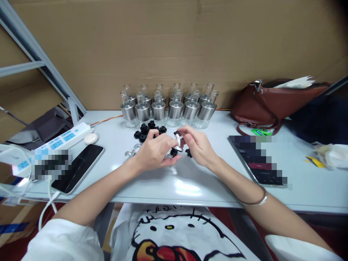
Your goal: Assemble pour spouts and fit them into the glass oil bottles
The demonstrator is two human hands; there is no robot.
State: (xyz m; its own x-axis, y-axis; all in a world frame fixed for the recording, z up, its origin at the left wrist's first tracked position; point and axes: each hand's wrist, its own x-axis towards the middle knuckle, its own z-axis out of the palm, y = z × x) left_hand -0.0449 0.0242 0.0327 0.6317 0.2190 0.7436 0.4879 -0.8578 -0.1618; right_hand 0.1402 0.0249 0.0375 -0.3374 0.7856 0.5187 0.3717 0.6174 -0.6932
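In front of me my left hand (152, 152) is closed round a silver pour spout (178, 142) with a black stopper at its lower end. My right hand (200, 145) meets it from the other side, its thumb and fingers pinching near the spout's dark tip. Partly covered by my left hand, more silver spouts (132, 150) lie on the table. Just beyond that hand is a cluster of black stoppers (143, 127). Several tiny black parts (188, 152) lie under my right hand.
Two rows of glass bottles with steel sleeves (175, 108) stand at the back. On the left are a power strip (69, 137), a round white case (91, 138) and a phone (78, 168). A tablet-like device (257, 161) and brown bag (261, 103) are on the right.
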